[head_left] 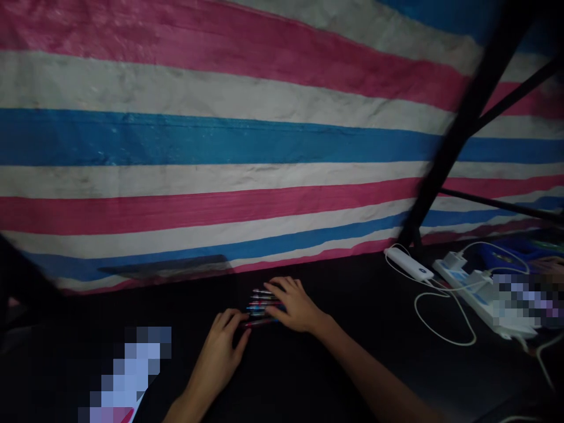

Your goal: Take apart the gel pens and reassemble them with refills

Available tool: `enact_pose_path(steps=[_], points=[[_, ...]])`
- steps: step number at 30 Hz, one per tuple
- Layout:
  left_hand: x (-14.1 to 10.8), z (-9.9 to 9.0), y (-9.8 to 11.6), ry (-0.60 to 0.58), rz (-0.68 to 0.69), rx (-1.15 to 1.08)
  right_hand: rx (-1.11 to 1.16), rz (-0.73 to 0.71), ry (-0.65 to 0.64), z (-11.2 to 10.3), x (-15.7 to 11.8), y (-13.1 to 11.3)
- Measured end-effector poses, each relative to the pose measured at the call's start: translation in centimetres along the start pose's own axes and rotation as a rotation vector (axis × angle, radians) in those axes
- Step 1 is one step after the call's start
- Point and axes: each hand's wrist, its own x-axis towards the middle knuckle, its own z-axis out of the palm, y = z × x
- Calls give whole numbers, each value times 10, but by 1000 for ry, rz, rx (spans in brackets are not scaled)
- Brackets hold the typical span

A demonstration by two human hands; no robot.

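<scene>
Several pens (259, 308) lie side by side in a loose row on the black surface, some with red or blue parts. My right hand (296, 305) rests over their right ends, fingers spread and thumb apart, covering part of them. Beside the left ends is my left hand (224, 338), with its fingers bent and a gap between thumb and forefinger. The end of the nearest pen, a reddish one, reaches close to that gap. I see neither hand closed round a pen.
A white power strip (473, 294) with plugs and a white device (409, 264) with looping cables lie to the right. Behind hangs a striped plastic sheet (220, 141); a dark metal frame (458, 135) slants before it. A blurred-out bright item (127, 376) is at lower left.
</scene>
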Motion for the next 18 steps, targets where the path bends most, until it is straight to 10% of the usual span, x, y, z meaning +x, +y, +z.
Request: enact_pose_path(steps=[6, 18], points=[[4, 1, 2, 33, -20, -18, 146, 244, 87, 1, -25, 19], [7, 17, 10, 0, -32, -88, 252, 131, -1, 5, -36, 15]])
